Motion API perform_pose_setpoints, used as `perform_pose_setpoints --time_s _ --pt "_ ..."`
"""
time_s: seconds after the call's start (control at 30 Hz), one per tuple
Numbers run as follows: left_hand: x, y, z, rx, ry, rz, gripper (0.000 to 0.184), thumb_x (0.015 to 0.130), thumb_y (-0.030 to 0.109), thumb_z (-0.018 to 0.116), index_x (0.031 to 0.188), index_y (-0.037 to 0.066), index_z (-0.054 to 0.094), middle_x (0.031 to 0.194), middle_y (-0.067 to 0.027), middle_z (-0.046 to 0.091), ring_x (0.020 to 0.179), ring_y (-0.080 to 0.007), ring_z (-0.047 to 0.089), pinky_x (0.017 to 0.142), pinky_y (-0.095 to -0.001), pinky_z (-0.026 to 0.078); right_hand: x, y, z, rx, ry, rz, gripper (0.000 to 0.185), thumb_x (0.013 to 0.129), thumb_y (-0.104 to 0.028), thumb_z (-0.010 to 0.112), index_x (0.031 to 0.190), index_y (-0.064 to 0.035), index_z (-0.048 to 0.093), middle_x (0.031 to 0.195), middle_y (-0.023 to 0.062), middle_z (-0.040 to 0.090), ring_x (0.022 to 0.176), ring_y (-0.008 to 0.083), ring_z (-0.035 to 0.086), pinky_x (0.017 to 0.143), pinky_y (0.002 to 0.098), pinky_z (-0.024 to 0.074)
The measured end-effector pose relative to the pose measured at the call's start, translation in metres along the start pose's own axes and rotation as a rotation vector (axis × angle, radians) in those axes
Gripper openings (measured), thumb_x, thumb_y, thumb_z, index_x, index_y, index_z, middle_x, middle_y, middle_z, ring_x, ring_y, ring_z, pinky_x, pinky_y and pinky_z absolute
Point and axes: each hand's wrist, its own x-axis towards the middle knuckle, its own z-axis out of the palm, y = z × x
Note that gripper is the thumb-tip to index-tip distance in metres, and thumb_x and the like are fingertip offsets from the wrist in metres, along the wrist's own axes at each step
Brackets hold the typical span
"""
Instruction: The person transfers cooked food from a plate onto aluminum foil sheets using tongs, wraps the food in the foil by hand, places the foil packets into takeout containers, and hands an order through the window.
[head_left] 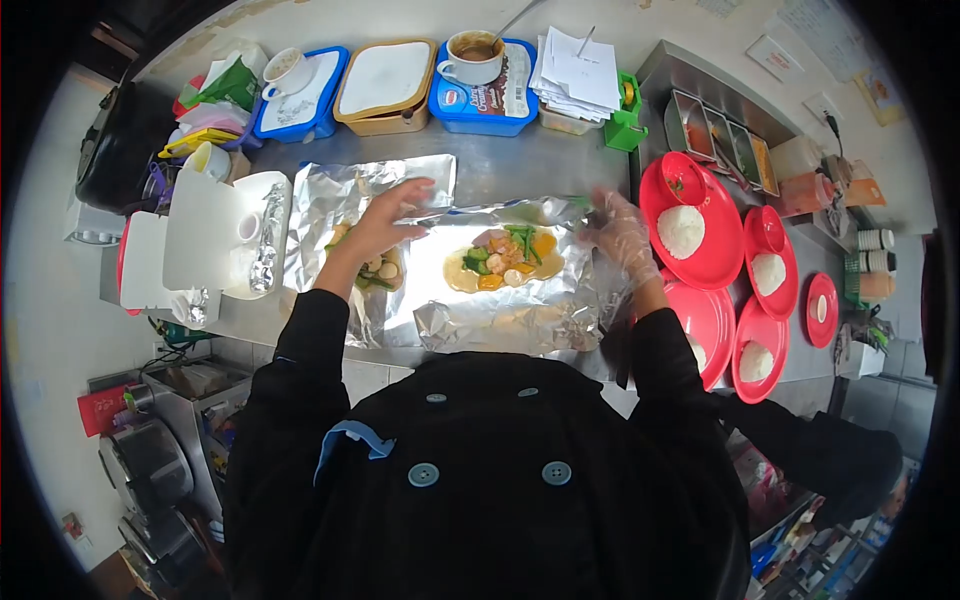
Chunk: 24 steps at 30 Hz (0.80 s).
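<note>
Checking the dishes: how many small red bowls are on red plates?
2. One bowl sits on the big upper plate, another on the plate right of it. The right arm partly covers a lower plate, so more may be hidden.

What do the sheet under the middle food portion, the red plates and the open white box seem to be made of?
Sheet: aluminium foil, shiny silver, with crinkles and bright glare.
Red plates: probably plastic, smooth and evenly coloured, though glazed ceramic can't be ruled out.
White box: likely foam, matte with thick-looking walls; coated card is possible.
</note>
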Motion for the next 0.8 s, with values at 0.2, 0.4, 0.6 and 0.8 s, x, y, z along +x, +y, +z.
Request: perform_pose_setpoints --time_s 0.2,0.4,0.6,0.8 --pt "-0.018 0.044 -0.016 -0.118 -0.086 -0.016 0.042 0.068 -0.004 0.067 0.106 0.011 0.059 0.11 -0.0072 0.056 0.098 -0.0207 0.057 0.085 -0.0307 0.046 -0.012 -0.051 -0.041 -0.141 -0.125 -0.388 0.028 0.07 -0.008 0.068 0.097 -0.008 0.06 0.091 0.0109 0.062 0.088 0.0234 0.059 0.075 0.031 0.0474" --pt "-0.09 0.031 0.03 0.193 -0.229 0.338 0.04 0.07 0.003 0.066 0.108 0.01 0.059 0.109 -0.0114 0.05 0.104 -0.0268 0.051 0.083 -0.0344 0.046 -0.073 -0.045 -0.042 -0.144 -0.358 -0.528 0.025 0.073 -0.009 0.059 0.098 -0.0053 0.059 0.1 0.0122 0.06 0.096 0.0288 0.056 0.081 0.0342 0.0459" --pt "-0.115 0.03 0.041 0.391 -0.336 0.305 0.052 0.068 0.005 0.066 0.118 0.006 0.05 0.111 -0.0133 0.049 0.108 -0.0312 0.048 0.09 -0.0364 0.041 -0.105 -0.035 -0.034 -0.819 -0.603 -0.647 0.048 0.085 -0.013 0.042 0.132 -0.0124 0.036 0.142 0.0104 0.027 0.131 0.0278 0.026 0.103 0.0431 0.0285" --pt "-0.126 0.024 0.044 0.403 -0.25 0.405 0.047 0.071 0.009 0.064 0.116 0.008 0.052 0.116 -0.0137 0.048 0.11 -0.03 0.046 0.091 -0.0379 0.04 -0.102 -0.003 -0.015 -0.724 -0.601 -0.609 0.046 0.086 -0.016 0.044 0.132 -0.0132 0.039 0.138 0.0114 0.034 0.129 0.0259 0.032 0.102 0.0412 0.03"
